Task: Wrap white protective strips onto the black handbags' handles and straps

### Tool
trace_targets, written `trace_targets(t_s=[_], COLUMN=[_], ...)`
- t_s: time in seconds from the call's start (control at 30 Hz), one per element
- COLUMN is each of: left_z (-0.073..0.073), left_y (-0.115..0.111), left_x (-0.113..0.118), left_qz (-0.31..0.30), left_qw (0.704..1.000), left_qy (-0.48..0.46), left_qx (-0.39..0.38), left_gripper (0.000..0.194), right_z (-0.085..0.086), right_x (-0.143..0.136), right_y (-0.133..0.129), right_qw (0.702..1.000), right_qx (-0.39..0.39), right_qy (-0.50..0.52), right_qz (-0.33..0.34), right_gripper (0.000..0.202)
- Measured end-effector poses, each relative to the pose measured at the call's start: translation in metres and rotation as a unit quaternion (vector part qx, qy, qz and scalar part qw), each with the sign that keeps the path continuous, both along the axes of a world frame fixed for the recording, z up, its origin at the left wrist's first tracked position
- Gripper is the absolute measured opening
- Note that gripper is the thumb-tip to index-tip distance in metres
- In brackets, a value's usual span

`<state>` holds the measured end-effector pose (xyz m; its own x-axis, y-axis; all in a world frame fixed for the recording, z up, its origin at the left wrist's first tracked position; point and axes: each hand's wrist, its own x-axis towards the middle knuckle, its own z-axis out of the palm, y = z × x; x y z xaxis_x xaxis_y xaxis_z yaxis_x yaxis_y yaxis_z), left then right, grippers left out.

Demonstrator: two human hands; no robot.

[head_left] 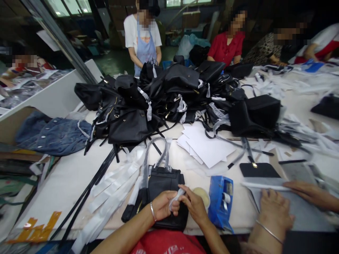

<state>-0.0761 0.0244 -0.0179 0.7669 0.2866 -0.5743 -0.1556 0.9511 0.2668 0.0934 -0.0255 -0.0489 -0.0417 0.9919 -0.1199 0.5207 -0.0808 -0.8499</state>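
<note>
Both my hands are over a black handbag [165, 183] at the table's front edge. Its two handles [156, 150] stand up, wrapped in clear film. My left hand [164, 206], with a bracelet on the wrist, is closed around a whitish film strip [176, 199]. From the other side, my right hand [194, 204] pinches the same strip between thumb and fingers. More white strips [119, 190] lie in a loose bundle left of the bag. Close to my right hand are a round pale-yellow item [201, 197] and a blue tape dispenser [221, 201].
A heap of black bags [164, 88] fills the middle of the table. White sheets [208, 143] lie in front of it. At right, a co-worker's hands [277, 208] press on grey sheet material [308, 211]. Denim clothing [54, 132] and black straps [87, 187] are left. People stand across the table.
</note>
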Motion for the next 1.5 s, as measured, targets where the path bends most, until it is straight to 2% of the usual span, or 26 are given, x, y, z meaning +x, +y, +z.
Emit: trace_targets(t_s=[0.13,0.23,0.37,0.43,0.5,0.53,0.6,0.63,0.7,0.77,0.87,0.93,0.97,1.07,1.13,1.17,1.2,1.23,1.27,1.33,1.37,1.4,1.43,1.5], left_z=[-0.003,-0.007,-0.02,-0.028,-0.034,-0.037,-0.041,-0.042,-0.043,-0.04,-0.027,-0.015,-0.01,-0.005,-0.01,-0.015,-0.019,-0.024,-0.028,-0.034,-0.035,-0.036,-0.034,-0.027], left_y=[0.009,0.013,0.014,0.014,0.014,0.014,0.013,0.013,0.012,0.013,0.022,0.033,0.039,0.059,0.072,0.077,0.081,0.083,0.084,0.083,0.08,0.077,0.073,0.065], left_x=[0.0,0.0,0.002,0.001,-0.001,-0.002,-0.005,-0.006,-0.005,-0.006,-0.023,-0.049,-0.065,-0.117,-0.142,-0.151,-0.157,-0.16,-0.161,-0.16,-0.158,-0.157,-0.156,-0.156], left_qz=[-0.03,-0.057,-0.061,-0.068,-0.102,-0.127,-0.181,-0.207,-0.245,-0.266,-0.247,-0.175,-0.124,0.013,0.04,0.04,0.034,0.025,0.015,0.006,0.012,0.023,0.038,0.06], left_qw=[0.999,0.998,0.997,0.988,0.948,0.911,0.815,0.771,0.713,0.687,0.691,0.696,0.688,0.628,0.591,0.587,0.599,0.627,0.668,0.753,0.782,0.797,0.801,0.784], left_qy=[-0.023,-0.025,0.041,0.121,0.232,0.287,0.369,0.392,0.417,0.426,0.425,0.45,0.477,0.578,0.614,0.62,0.616,0.599,0.572,0.496,0.464,0.445,0.44,0.455], left_qx=[-0.034,-0.027,0.011,0.07,0.192,0.269,0.409,0.458,0.508,0.525,0.53,0.532,0.533,0.522,0.521,0.518,0.511,0.497,0.477,0.433,0.416,0.407,0.405,0.417], left_gripper=[0.029,0.032,0.034,0.035,0.035,0.034,0.031,0.031,0.033,0.035,0.035,0.034,0.034,0.034,0.035,0.039,0.044,0.049,0.052,0.052,0.048,0.044,0.04,0.035], right_z=[-0.003,0.0,0.008,0.011,0.01,0.009,0.003,0.0,-0.007,-0.013,-0.016,-0.016,-0.015,-0.011,-0.006,-0.002,0.001,0.006,0.011,0.023,0.031,0.038,0.046,0.059], right_x=[0.018,0.026,0.04,0.047,0.045,0.038,0.012,-0.006,-0.048,-0.086,-0.115,-0.114,-0.109,-0.093,-0.088,-0.088,-0.088,-0.09,-0.091,-0.093,-0.094,-0.093,-0.093,-0.091], right_y=[0.014,0.024,0.051,0.079,0.117,0.138,0.18,0.199,0.229,0.247,0.253,0.249,0.246,0.235,0.224,0.219,0.212,0.205,0.198,0.183,0.175,0.168,0.161,0.147], right_qw=[0.99,0.972,0.95,0.955,0.97,0.977,0.979,0.977,0.969,0.96,0.948,0.949,0.953,0.977,0.993,0.994,0.991,0.985,0.98,0.982,0.986,0.99,0.993,0.995], right_qx=[0.047,0.055,0.048,0.031,0.009,-0.009,-0.073,-0.112,-0.175,-0.197,-0.187,-0.153,-0.13,-0.069,-0.073,-0.088,-0.104,-0.115,-0.119,-0.104,-0.095,-0.088,-0.086,-0.084], right_qy=[-0.021,-0.077,-0.15,-0.149,-0.162,-0.173,-0.18,-0.175,-0.17,-0.199,-0.256,-0.275,-0.273,-0.197,-0.075,-0.003,0.063,0.115,0.146,0.15,0.13,0.103,0.073,0.013], right_qz=[0.132,0.216,0.269,0.255,0.179,0.127,0.055,0.039,0.032,0.024,0.023,0.015,0.003,-0.049,-0.062,-0.061,-0.059,-0.057,-0.057,-0.05,-0.044,-0.041,-0.04,-0.052], right_gripper=[0.038,0.04,0.039,0.039,0.042,0.047,0.066,0.077,0.091,0.097,0.093,0.086,0.083,0.071,0.059,0.052,0.047,0.043,0.04,0.036,0.034,0.034,0.036,0.04])
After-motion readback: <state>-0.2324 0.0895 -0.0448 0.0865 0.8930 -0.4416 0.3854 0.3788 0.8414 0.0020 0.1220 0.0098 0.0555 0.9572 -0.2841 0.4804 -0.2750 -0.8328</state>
